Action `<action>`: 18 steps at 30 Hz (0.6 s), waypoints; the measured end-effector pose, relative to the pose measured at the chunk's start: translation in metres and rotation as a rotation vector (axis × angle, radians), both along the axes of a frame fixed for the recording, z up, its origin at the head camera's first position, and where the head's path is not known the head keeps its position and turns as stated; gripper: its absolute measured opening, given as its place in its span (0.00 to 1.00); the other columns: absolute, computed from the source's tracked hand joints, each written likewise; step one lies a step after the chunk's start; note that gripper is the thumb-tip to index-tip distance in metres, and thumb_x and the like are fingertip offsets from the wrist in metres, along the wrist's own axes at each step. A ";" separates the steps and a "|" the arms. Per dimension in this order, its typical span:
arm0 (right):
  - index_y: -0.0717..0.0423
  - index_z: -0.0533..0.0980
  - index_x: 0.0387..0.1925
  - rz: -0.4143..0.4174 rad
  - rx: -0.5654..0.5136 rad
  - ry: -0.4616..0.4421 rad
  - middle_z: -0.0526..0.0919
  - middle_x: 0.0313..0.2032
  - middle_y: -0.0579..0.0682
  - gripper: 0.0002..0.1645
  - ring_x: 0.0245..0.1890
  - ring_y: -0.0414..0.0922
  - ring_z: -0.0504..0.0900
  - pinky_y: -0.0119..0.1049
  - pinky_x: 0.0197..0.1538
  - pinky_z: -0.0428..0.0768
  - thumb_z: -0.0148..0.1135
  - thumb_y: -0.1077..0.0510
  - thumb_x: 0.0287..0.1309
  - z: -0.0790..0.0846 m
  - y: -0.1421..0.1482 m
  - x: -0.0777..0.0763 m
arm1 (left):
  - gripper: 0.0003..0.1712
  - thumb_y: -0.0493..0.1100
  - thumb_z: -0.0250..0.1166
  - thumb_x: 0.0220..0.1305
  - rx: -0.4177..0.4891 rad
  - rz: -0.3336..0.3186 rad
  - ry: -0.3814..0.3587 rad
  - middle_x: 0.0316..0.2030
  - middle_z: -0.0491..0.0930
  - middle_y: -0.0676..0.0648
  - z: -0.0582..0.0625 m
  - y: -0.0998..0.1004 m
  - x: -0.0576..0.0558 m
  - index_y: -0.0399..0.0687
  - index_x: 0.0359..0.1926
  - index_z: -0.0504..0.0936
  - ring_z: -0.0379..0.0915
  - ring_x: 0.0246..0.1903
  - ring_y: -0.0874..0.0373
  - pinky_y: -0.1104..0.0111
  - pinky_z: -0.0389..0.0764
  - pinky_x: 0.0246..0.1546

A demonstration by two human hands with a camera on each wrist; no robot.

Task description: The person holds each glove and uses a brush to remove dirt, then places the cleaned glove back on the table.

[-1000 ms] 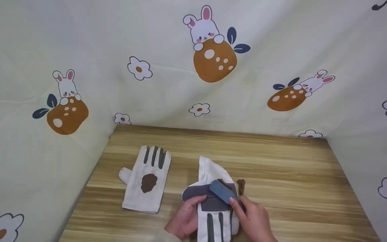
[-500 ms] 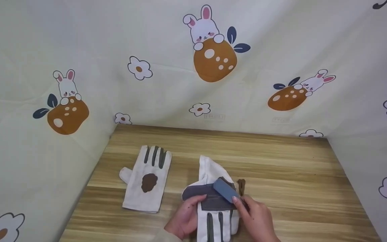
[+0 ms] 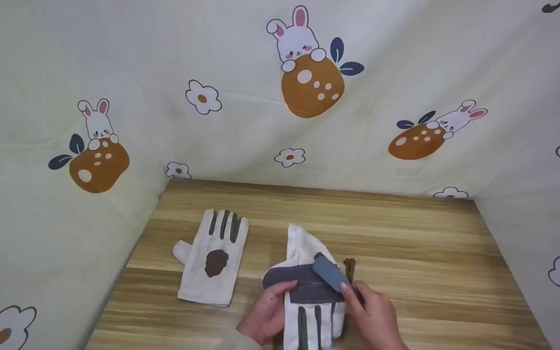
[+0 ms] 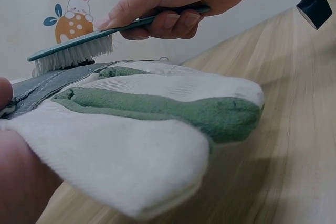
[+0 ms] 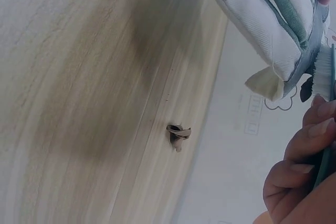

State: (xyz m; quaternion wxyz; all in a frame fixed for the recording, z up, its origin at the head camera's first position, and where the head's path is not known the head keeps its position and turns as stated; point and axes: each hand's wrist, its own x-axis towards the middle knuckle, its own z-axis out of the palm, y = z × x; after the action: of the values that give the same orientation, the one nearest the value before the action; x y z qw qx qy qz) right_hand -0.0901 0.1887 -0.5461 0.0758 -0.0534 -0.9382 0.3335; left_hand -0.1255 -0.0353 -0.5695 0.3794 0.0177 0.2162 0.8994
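Note:
In the head view my left hand holds a white work glove with a grey palm panel and green-grey finger strips. Its thumb lies on the panel. My right hand grips a scrub brush with a blue-teal back. In the left wrist view, the brush's white bristles rest on the glove's grey part, by a small dark lump. A second white glove lies flat to the left, with a brown patch on it.
A small curled brown piece lies on the wooden table just beyond my right hand; the right wrist view shows this brown piece too. Printed fabric with rabbits and flowers rises behind and on both sides.
The brush has shifted a little to the right across the grey panel, with my right hand. My left hand and the held glove stay nearly in place.

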 end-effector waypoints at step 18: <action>0.36 0.74 0.23 0.066 0.025 0.137 0.67 0.13 0.31 0.16 0.16 0.35 0.66 0.30 0.22 0.66 0.51 0.34 0.56 0.001 -0.013 0.002 | 0.27 0.43 0.42 0.68 0.008 -0.077 0.066 0.61 0.63 0.37 -0.001 -0.002 0.000 0.34 0.64 0.57 0.56 0.62 0.48 0.59 0.54 0.64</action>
State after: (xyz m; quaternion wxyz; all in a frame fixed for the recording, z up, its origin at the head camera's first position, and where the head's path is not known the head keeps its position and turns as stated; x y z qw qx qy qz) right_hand -0.0884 0.1759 -0.5447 0.1296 0.0014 -0.9362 0.3267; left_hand -0.1257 -0.0371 -0.5705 0.4064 0.0572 0.2243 0.8839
